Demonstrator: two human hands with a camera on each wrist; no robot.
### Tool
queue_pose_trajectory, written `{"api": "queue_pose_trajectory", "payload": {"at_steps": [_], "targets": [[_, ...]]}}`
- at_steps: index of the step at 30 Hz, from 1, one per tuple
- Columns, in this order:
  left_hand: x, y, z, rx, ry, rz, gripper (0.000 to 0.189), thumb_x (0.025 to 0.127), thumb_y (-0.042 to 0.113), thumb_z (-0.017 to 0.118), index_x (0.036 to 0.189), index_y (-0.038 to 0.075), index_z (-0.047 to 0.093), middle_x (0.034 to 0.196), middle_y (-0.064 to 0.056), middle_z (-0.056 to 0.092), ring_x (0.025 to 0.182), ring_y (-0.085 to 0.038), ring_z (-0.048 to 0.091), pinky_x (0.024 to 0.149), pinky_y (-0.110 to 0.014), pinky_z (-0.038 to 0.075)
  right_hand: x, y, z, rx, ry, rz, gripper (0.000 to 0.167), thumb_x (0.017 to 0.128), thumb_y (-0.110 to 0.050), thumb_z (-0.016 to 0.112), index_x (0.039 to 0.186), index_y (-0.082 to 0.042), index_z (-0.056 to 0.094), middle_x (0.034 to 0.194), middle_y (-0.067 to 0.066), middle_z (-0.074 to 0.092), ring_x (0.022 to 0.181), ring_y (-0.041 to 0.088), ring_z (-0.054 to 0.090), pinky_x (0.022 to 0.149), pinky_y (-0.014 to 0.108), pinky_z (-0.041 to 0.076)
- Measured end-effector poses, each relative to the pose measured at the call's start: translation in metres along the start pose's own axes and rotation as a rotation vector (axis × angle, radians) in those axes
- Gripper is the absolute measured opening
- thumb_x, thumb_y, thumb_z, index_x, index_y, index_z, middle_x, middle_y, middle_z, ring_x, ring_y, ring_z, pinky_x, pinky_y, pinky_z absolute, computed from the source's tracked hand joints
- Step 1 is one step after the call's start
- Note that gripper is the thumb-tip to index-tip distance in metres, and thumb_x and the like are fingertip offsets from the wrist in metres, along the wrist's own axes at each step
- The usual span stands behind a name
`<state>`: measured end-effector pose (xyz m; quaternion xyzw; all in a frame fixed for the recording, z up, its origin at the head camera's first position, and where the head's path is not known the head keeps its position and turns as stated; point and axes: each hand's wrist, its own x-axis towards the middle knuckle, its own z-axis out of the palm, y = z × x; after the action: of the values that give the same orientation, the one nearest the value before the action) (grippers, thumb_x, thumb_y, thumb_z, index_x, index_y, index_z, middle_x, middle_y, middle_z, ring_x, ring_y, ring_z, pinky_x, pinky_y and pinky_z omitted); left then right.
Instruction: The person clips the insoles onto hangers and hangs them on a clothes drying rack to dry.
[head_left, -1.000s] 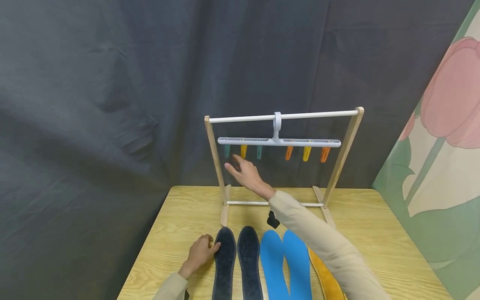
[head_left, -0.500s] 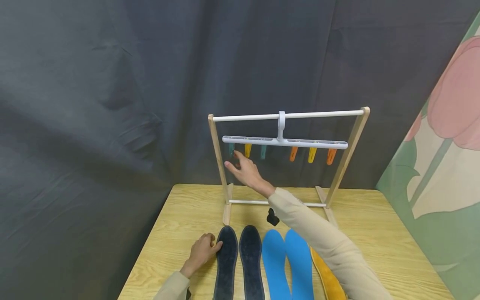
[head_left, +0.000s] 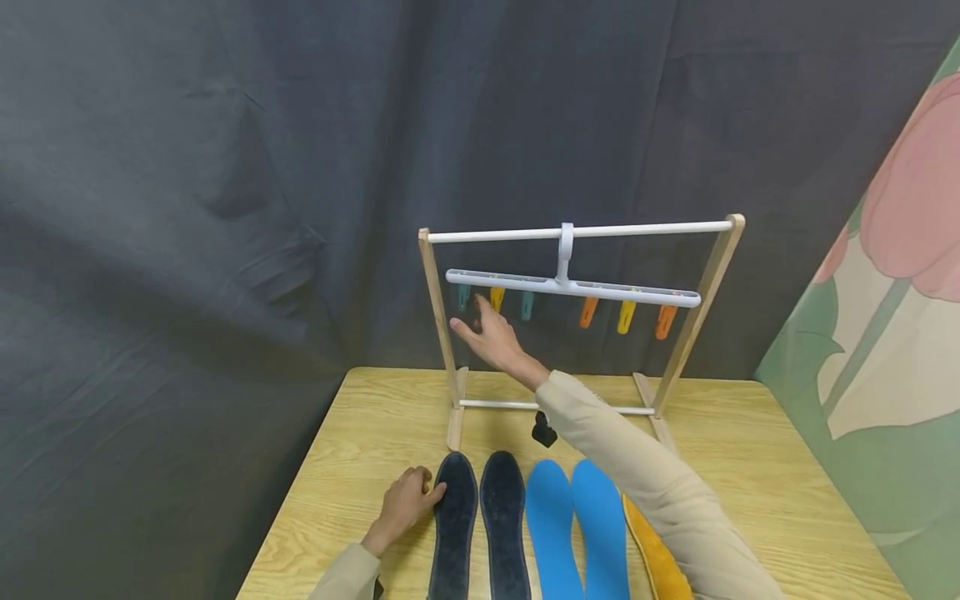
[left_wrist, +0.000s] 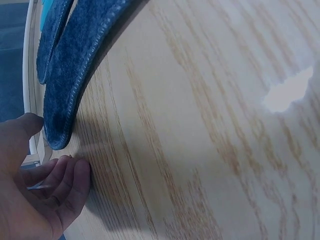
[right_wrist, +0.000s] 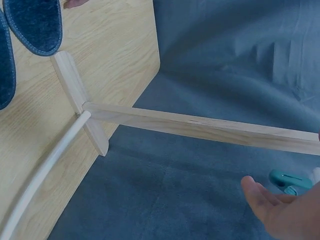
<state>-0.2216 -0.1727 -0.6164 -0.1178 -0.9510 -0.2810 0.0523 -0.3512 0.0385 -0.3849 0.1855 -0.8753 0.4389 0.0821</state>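
My right hand is raised at the left part of a white clip hanger, its index finger close by a yellow clothespin. Thumb and fingers stand apart. A teal clothespin shows just beyond that hand in the right wrist view. The hanger tilts, left end higher. On the table, my left hand rests at the far end of a dark blue fuzzy insole; its thumb touches the insole's edge, and its fingers lie loosely curled beside the tip.
A wooden rack with a white top bar carries the hanger. More clothespins, such as an orange one, hang rightward. Another dark insole, blue insoles and a yellow one lie alongside, partly under the right sleeve.
The hanger has gone from nearly level to tilted, its right end lower. My right index finger has risen slightly toward the yellow clothespin. The left hand stays at the insole. The head view shifted slightly.
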Motion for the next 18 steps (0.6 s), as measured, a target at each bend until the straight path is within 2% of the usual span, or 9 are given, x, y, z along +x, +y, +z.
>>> {"api": "queue_pose_trajectory", "payload": {"at_steps": [5, 13, 18], "targets": [[-0.003, 0.002, 0.001, -0.017, -0.010, -0.006, 0.038, 0.093, 0.029, 0.071, 0.102, -0.007, 0.064, 0.075, -0.001, 0.051, 0.056, -0.007, 0.042, 0.045, -0.023, 0.037, 0.000, -0.002, 0.000, 0.019, -0.021, 0.014, 0.078, 0.100, -0.042, 0.057, 0.154, 0.003, 0.024, 0.152, 0.020, 0.039, 0.127, 0.035, 0.053, 0.101, 0.049, 0.047], [-0.005, 0.005, 0.001, -0.005, 0.019, 0.014, 0.038, 0.093, 0.028, 0.071, 0.102, -0.008, 0.064, 0.075, -0.004, 0.052, 0.057, -0.008, 0.042, 0.046, -0.022, 0.037, 0.000, -0.008, 0.002, 0.016, -0.026, -0.025, 0.072, 0.100, -0.039, 0.058, 0.153, 0.000, 0.028, 0.152, 0.019, 0.040, 0.127, 0.036, 0.053, 0.102, 0.047, 0.046], [-0.005, 0.005, 0.002, 0.001, 0.019, -0.007, 0.038, 0.092, 0.028, 0.072, 0.103, -0.008, 0.065, 0.076, -0.003, 0.053, 0.058, -0.009, 0.044, 0.047, -0.024, 0.040, -0.001, -0.011, 0.002, 0.026, -0.027, -0.041, 0.070, 0.101, -0.037, 0.058, 0.153, 0.000, 0.029, 0.150, 0.019, 0.042, 0.125, 0.037, 0.054, 0.102, 0.048, 0.046]]}}
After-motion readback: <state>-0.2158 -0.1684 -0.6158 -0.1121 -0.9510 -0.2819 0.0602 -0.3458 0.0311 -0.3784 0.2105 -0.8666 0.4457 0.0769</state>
